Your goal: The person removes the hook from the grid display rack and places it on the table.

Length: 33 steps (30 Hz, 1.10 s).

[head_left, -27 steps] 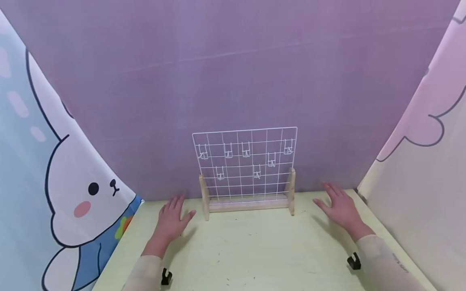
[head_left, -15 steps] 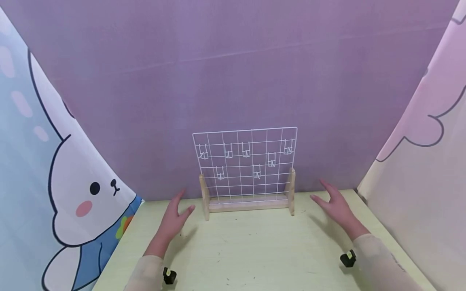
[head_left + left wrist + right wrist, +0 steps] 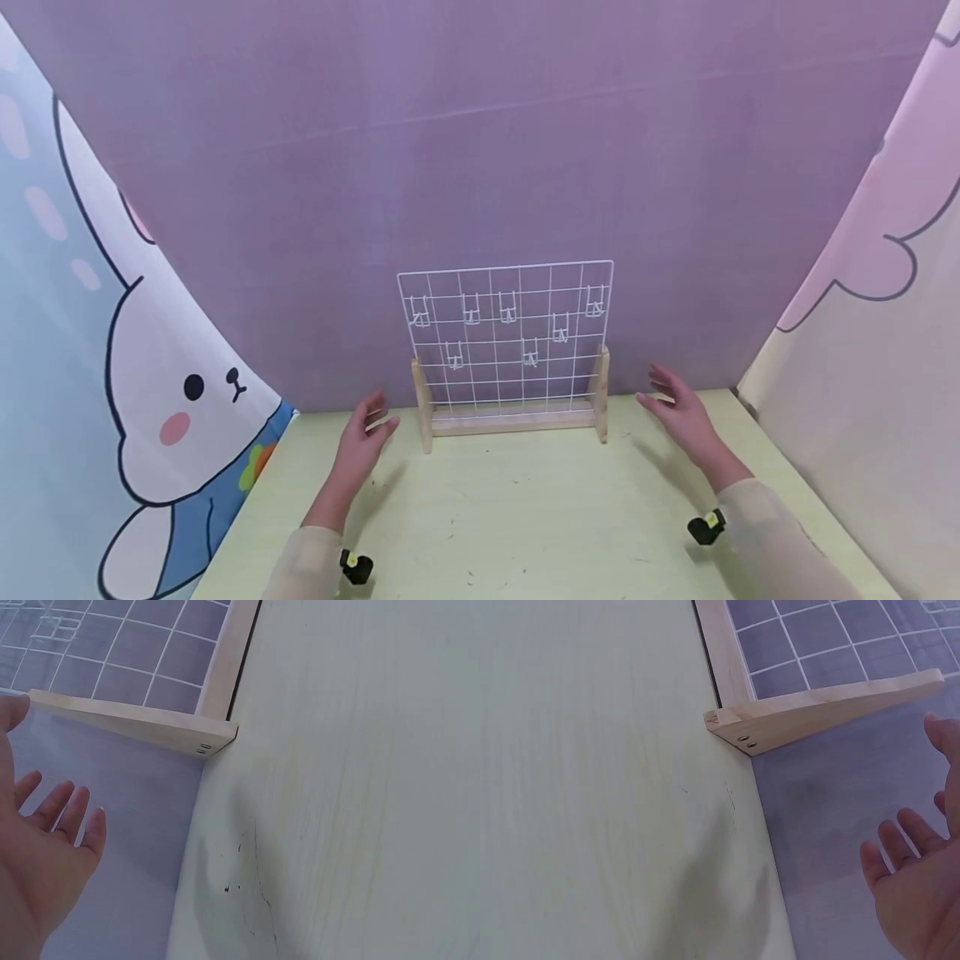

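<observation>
Wire grid rack [image 3: 496, 341] stood at the back of the worktop [image 3: 525, 517] with white hooks [image 3: 508, 313] on it. Left hand [image 3: 361, 443] and right hand [image 3: 687, 422] were well apart, fingers loose, one near each wooden foot [image 3: 423, 407], not touching it.

Between my left hand [image 3: 357, 447] and right hand [image 3: 688, 425], touching neither, a white wire grid [image 3: 495, 342] stands in a pale wooden stand [image 3: 513, 423] at the counter's [image 3: 517, 517] back edge. Seven small white hooks [image 3: 508, 315] hang scattered over its upper part.
</observation>
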### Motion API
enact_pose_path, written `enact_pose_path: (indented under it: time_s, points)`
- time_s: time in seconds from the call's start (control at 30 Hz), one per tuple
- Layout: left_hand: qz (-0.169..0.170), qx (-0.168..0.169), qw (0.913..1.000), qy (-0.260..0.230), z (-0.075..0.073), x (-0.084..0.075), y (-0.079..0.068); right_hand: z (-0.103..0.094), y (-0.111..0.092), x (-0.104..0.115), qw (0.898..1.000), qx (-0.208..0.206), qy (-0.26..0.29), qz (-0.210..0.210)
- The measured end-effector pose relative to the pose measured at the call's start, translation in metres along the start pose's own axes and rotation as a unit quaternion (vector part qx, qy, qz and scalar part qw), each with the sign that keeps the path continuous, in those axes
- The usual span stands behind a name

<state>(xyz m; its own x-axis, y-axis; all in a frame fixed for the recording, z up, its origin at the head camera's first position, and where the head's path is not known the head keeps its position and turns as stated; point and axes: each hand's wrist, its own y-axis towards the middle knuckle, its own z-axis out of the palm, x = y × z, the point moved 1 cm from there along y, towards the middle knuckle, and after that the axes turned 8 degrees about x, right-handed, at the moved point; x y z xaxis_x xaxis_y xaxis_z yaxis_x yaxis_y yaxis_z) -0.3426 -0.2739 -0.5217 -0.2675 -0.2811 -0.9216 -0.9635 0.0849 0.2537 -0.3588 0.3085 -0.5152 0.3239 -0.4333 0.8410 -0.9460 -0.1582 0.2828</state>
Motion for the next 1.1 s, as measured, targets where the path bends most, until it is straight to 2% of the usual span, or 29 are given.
enact_pose_path:
  time_s: [0.2,0.5,0.7,0.9,1.1]
  points:
    - [0.005,0.000,1.0000,-0.001,0.000,-0.003,0.000,0.001,0.002,0.002,1.000,-0.013,-0.022,-0.012]
    - [0.021,-0.017,0.9987,0.044,0.001,-0.011,0.009,0.010,0.020,0.011,0.995,-0.033,-0.056,-0.075]
    - [0.034,-0.021,0.9985,0.036,0.002,-0.026,0.019,0.016,0.032,0.017,0.993,-0.030,-0.063,-0.094]
    - [0.051,-0.027,0.9974,0.043,0.004,-0.043,0.030,0.018,0.041,0.025,0.994,-0.029,-0.058,-0.093]
    - [0.069,-0.043,0.9964,0.024,0.007,-0.062,0.040,0.020,0.050,0.030,0.992,-0.038,-0.049,-0.106]
